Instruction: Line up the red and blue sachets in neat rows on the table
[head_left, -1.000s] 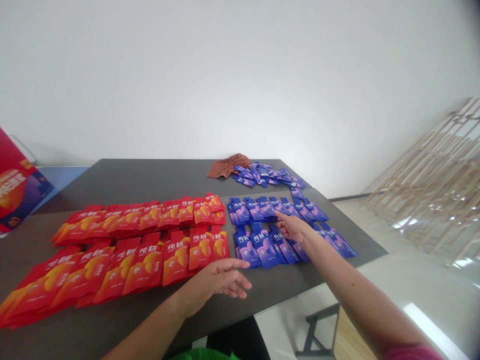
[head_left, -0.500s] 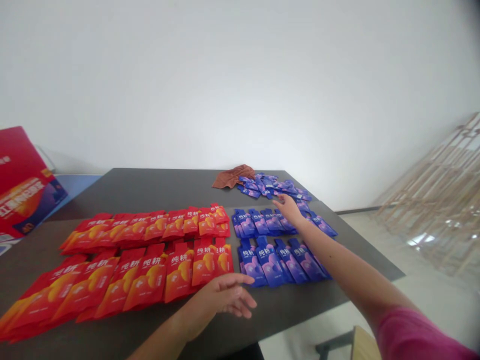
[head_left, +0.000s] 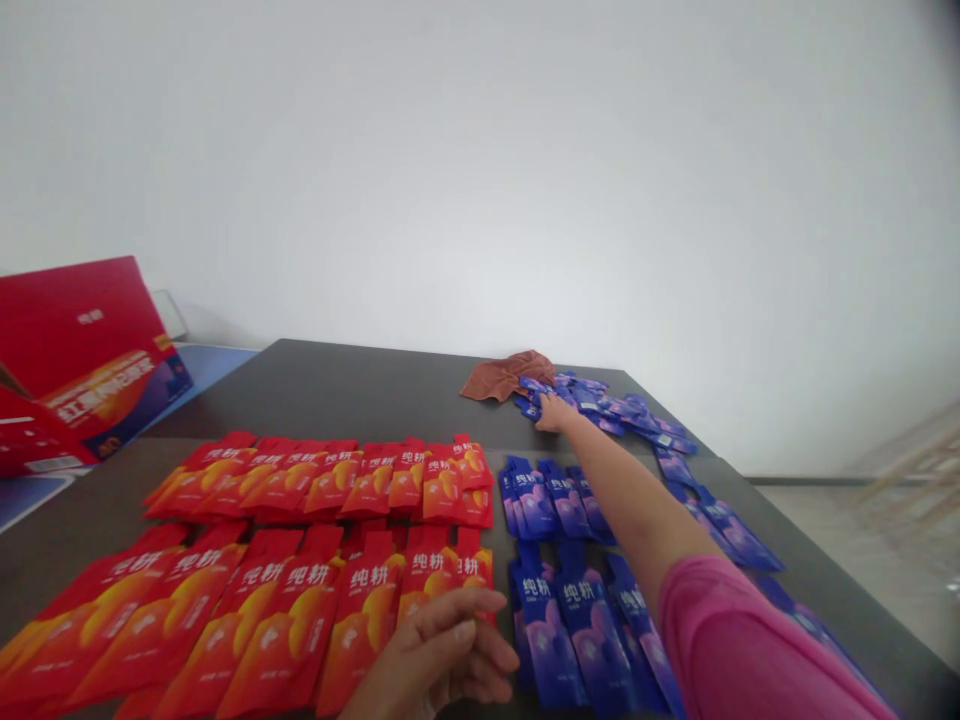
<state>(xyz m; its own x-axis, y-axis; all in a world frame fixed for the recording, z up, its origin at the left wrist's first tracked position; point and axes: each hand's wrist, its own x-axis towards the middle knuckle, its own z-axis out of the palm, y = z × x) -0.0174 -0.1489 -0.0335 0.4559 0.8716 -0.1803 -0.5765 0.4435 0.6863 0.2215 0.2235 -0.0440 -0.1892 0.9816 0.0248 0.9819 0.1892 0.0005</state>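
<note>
My right hand [head_left: 553, 412] reaches to the far side of the table, at the left end of a loose pile of blue pouches [head_left: 611, 408]. Its fingers are curled onto a blue pouch [head_left: 528, 408] there; the fingertips are partly hidden. Close to me, my left hand [head_left: 450, 655] hovers with half-bent fingers apart and nothing in them. Below it and to its left lie red pouches [head_left: 289, 610] in two overlapping rows. Two rows of blue pouches [head_left: 581, 600] lie to its right, partly covered by my right arm.
A brown cloth [head_left: 506, 376] is bunched beside the blue pile. On a blue surface [head_left: 214, 368] at the left stands a red printed box [head_left: 90, 345]. The dark table [head_left: 360, 385] runs back to a white wall. A blurred wooden rack [head_left: 922, 475] is at the far right.
My right hand has gone forward from above the blue rows down onto the loose pile. The view has shifted left and closer. My left hand remains low and empty.
</note>
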